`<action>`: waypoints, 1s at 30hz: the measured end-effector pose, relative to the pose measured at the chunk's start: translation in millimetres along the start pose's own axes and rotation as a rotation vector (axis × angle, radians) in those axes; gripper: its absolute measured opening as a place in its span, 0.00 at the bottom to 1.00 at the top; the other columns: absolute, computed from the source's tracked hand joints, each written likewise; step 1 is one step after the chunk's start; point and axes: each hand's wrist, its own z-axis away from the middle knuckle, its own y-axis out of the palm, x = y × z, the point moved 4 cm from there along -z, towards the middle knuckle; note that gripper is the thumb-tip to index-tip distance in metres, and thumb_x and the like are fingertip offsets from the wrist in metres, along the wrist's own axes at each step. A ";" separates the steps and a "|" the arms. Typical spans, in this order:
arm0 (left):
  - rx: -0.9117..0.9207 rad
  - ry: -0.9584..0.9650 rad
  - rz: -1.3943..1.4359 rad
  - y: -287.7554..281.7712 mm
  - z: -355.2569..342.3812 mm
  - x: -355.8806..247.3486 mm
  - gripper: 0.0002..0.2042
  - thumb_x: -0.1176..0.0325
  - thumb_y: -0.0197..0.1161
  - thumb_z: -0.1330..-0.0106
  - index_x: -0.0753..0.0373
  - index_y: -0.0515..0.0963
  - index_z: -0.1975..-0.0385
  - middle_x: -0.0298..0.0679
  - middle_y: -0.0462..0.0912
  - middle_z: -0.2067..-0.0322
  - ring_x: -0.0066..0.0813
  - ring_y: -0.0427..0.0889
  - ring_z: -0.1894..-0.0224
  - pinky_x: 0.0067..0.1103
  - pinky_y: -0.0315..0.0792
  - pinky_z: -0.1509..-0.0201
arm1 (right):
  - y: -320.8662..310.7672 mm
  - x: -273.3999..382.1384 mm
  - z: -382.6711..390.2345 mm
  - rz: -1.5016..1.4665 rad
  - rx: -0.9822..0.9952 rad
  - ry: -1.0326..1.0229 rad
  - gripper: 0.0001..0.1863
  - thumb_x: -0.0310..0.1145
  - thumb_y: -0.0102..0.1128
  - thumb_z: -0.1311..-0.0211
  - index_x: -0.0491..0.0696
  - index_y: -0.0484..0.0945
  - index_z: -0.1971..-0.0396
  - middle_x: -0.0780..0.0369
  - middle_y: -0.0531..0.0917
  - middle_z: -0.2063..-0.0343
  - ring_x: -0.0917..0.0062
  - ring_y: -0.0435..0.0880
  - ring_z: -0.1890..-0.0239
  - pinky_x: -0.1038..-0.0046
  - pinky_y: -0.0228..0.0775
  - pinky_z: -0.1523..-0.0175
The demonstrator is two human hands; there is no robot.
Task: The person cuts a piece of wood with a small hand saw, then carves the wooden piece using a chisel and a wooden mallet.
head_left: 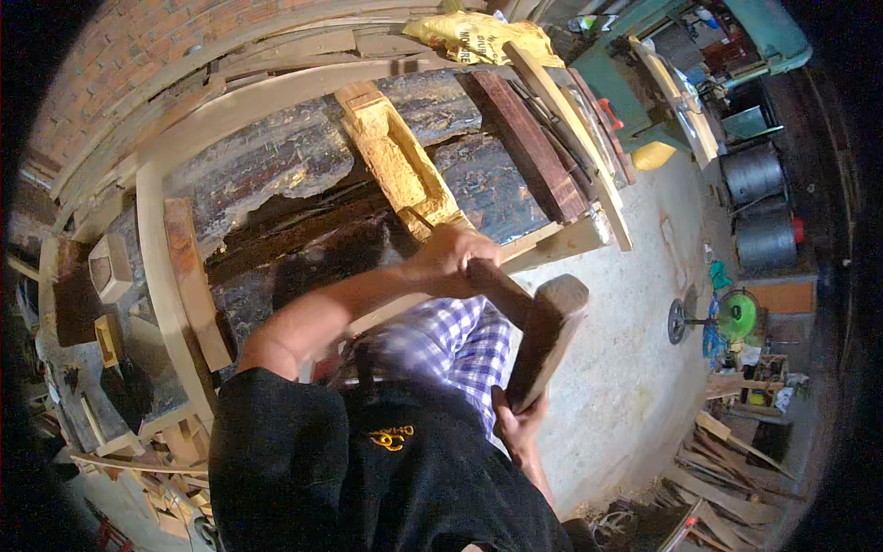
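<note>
My left hand (452,259) is closed around a chisel (492,287). Its thin blade points at the near end of a pale yellow wooden beam (397,158) with a long slot cut in it. The beam lies on a dark, rough workbench (276,166). My right hand (521,425) grips the lower end of a wooden mallet (550,333), which is raised just right of the chisel handle. My left forearm reaches in from the lower left, over my black shirt and checked cloth.
A dark reddish plank (529,147) and pale boards (570,120) lie beside the beam. Small wooden blocks (110,267) sit at the left. A concrete floor (635,368) lies to the right, with metal drums (759,198), a green fan (736,316) and scrap wood (727,478).
</note>
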 end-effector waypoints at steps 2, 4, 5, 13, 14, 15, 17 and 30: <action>0.070 -0.058 0.017 1.0 0.3 7.3 0.09 0.61 0.69 0.56 0.56 0.76 0.82 0.37 0.77 0.83 0.36 0.80 0.77 0.27 0.71 0.73 | -6.2 -12.6 5.4 -0.153 -0.083 0.105 0.25 0.27 0.63 0.52 0.42 0.65 0.53 0.61 0.76 0.74 0.75 0.77 0.75 0.71 0.73 0.68; 0.100 0.003 -0.045 1.7 -0.5 5.0 0.09 0.61 0.68 0.56 0.55 0.76 0.81 0.37 0.78 0.82 0.37 0.80 0.77 0.27 0.71 0.73 | -16.5 -9.6 9.7 -0.564 -0.123 0.012 0.27 0.28 0.62 0.52 0.43 0.62 0.51 0.60 0.76 0.74 0.74 0.77 0.75 0.72 0.74 0.66; 0.109 -0.011 -0.074 1.7 -1.9 4.0 0.09 0.61 0.68 0.57 0.55 0.76 0.81 0.36 0.78 0.81 0.37 0.80 0.77 0.28 0.71 0.73 | -23.4 -6.7 8.4 -0.373 -0.146 -0.015 0.27 0.29 0.61 0.51 0.43 0.62 0.50 0.60 0.76 0.75 0.75 0.76 0.74 0.72 0.73 0.65; 0.001 0.090 -0.043 -3.9 -8.7 -26.1 0.09 0.63 0.64 0.54 0.55 0.70 0.86 0.39 0.73 0.87 0.40 0.77 0.83 0.31 0.67 0.79 | -25.7 28.8 3.8 -0.336 -0.161 0.008 0.27 0.29 0.62 0.50 0.46 0.62 0.50 0.63 0.76 0.75 0.78 0.75 0.74 0.72 0.70 0.60; 0.004 0.083 -0.022 -4.0 -7.8 -26.2 0.09 0.63 0.64 0.54 0.55 0.69 0.85 0.39 0.72 0.87 0.41 0.76 0.83 0.32 0.66 0.80 | -22.7 28.3 6.1 -0.338 -0.178 0.087 0.27 0.28 0.62 0.51 0.45 0.62 0.51 0.63 0.76 0.75 0.78 0.76 0.74 0.73 0.71 0.62; -0.006 0.076 -0.024 -4.9 -6.8 -25.3 0.09 0.63 0.64 0.54 0.55 0.69 0.85 0.39 0.72 0.87 0.41 0.76 0.83 0.32 0.66 0.80 | -19.9 27.1 8.2 -0.392 -0.177 0.159 0.27 0.26 0.63 0.52 0.44 0.62 0.51 0.62 0.75 0.75 0.78 0.76 0.74 0.73 0.71 0.64; 0.015 0.097 -0.050 -4.7 -5.4 -23.6 0.07 0.65 0.65 0.56 0.56 0.74 0.82 0.39 0.75 0.83 0.40 0.79 0.79 0.30 0.69 0.77 | -17.7 24.0 12.0 -0.492 -0.201 0.241 0.28 0.24 0.63 0.54 0.43 0.61 0.52 0.61 0.75 0.76 0.78 0.76 0.76 0.75 0.71 0.66; 0.015 0.046 0.054 3.0 -2.4 -10.1 0.09 0.63 0.65 0.51 0.58 0.74 0.82 0.39 0.74 0.84 0.40 0.77 0.80 0.28 0.68 0.77 | -26.4 14.2 11.2 -0.362 -0.173 0.149 0.28 0.29 0.65 0.55 0.42 0.64 0.53 0.62 0.77 0.77 0.75 0.78 0.73 0.71 0.70 0.60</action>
